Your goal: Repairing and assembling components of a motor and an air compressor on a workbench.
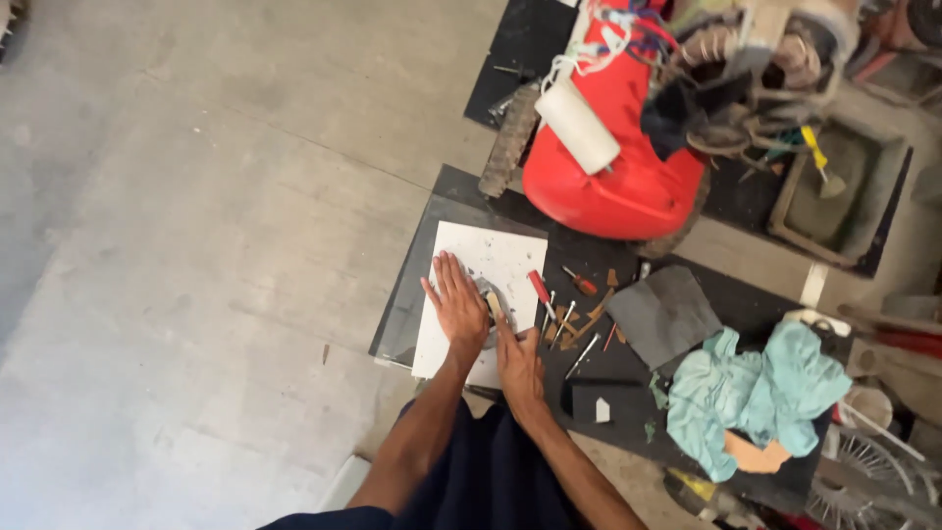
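The left hand (457, 306) lies flat, fingers spread, on a white sheet (476, 294). The right hand (517, 365), also unclenched, presses beside it. A grey tray (842, 196) holds a yellow-handled tool (816, 157).

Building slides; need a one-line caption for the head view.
Both hands, left hand and right hand, press a small grey part onto a white sheet beside scattered screwdrivers.

Bare forearms, dark navy clothing
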